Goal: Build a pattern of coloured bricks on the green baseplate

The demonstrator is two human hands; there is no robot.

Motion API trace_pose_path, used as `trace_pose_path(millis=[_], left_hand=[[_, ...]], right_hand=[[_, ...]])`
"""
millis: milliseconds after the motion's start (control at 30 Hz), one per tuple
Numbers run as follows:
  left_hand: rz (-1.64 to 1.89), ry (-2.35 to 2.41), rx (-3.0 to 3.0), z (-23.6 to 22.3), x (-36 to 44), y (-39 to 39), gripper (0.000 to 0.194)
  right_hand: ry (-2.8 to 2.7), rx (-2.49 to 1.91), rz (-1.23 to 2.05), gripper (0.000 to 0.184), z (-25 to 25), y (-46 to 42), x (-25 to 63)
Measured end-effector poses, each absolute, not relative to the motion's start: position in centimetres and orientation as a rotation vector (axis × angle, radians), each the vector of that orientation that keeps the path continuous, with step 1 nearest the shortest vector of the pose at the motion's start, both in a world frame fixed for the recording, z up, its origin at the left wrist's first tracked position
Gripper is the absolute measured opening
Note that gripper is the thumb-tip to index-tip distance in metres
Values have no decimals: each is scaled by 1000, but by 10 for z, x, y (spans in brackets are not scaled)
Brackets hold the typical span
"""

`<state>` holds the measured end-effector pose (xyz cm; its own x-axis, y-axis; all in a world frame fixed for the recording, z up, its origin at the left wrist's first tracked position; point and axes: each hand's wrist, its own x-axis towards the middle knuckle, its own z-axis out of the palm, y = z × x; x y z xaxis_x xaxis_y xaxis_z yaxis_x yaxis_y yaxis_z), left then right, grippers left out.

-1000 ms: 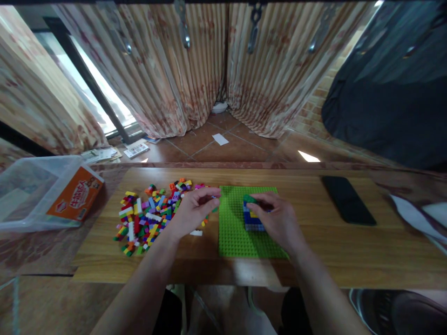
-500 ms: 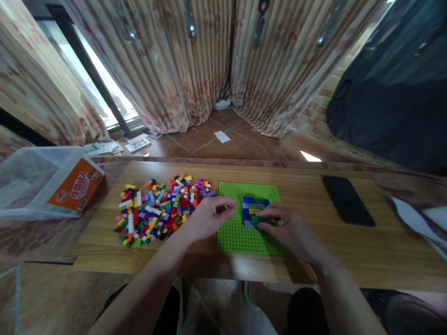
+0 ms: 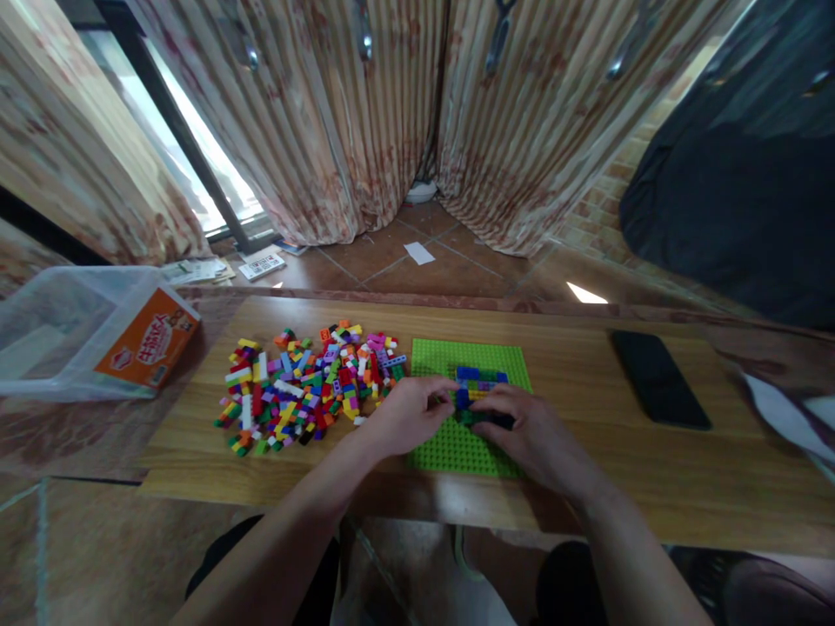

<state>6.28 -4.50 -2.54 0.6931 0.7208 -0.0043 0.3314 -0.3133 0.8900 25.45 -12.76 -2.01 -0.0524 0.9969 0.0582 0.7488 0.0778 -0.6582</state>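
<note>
Left hand (image 3: 415,416) has moved right, close to the brick structure (image 3: 481,375) on the green baseplate (image 3: 434,454); its grip is slightly open, whether holding something I cannot tell. Right hand (image 3: 538,430) has its grip nearly closed on a dark green brick (image 3: 467,418) at the structure's near side.

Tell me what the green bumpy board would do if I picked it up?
The green board looks thin, so it would probably feel light and might bend slightly. Being flat, it likely won't roll. Its bumpiness should help you grip.
</note>
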Motion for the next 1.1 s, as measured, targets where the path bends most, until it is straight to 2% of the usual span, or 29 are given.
trace_pose_path(millis=[500, 800, 933, 1100], left_hand=[[400, 1074, 1924, -28, 78, -54, 39], [376, 1128, 1909, -24, 81, -55, 27], [384, 1101, 1901, -28, 79, -53, 28], [482, 975, 1803, -36, 74, -47, 21]], right_hand=[[-1888, -1694, 639, 16, -19, -126, 253], [-1849, -1725, 672, 14, -18, -123, 250], [-1798, -1706, 720, 14, -21, -124, 256], [-1525, -1651, 898, 25, -26, -124, 270]])
